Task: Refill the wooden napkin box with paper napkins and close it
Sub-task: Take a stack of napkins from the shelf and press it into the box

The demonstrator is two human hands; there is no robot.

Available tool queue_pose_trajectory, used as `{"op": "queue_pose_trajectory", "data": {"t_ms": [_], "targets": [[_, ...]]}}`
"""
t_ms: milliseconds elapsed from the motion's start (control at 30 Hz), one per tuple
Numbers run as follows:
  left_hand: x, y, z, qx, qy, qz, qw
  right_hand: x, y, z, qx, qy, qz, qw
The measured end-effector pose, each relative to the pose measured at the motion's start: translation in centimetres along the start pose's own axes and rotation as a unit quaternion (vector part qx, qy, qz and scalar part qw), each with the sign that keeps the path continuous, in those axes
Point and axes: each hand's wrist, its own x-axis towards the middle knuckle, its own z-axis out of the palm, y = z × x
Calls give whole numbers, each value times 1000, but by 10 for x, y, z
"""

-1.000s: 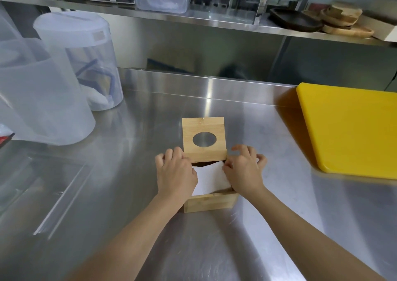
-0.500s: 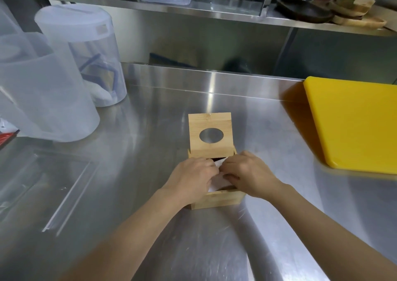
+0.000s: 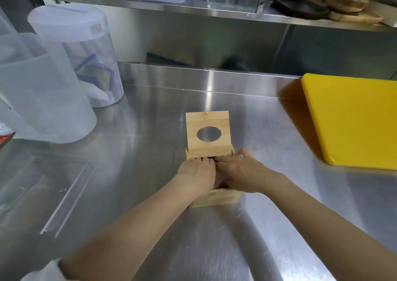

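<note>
Both hands, left hand point(image 3: 196, 173) and right hand point(image 3: 240, 173), press flat, fingers together, into the wooden napkin box point(image 3: 217, 199) beneath them. Napkins are hidden under my palms, seemingly in. Beyond my fingertips the lid point(image 3: 208, 133) stands open; closing remains.

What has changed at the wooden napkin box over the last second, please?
Both hands, left hand and right hand, closed inward over the light wooden napkin box, pressing down and covering the white paper napkin. The hinged wooden lid with oval hole stayed open.
</note>
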Motion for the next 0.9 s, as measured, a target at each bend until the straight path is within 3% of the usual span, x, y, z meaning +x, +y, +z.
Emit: {"op": "queue_pose_trajectory", "data": {"t_ms": [233, 433, 533, 600, 700, 900], "targets": [[6, 0, 0, 60, -75, 14, 995, 4, -1, -4, 5, -56, 29, 998], [0, -15, -1, -22, -44, 51, 998, 0, 3, -7, 79, -15, 28, 996], [-6, -23, -4, -52, 37, 86, 994, -7, 10, -13, 127, 19, 12, 992], [-9, -31, -6, -74, 58, 115, 989, -8, 17, -16, 112, 36, 0, 993], [-12, -40, -4, -66, 15, 143, 987, -8, 20, -16, 80, 19, -9, 997], [-7, -33, -6, -41, -30, 73, 996, -1, 7, -17, -18, -40, -3, 999]]}}
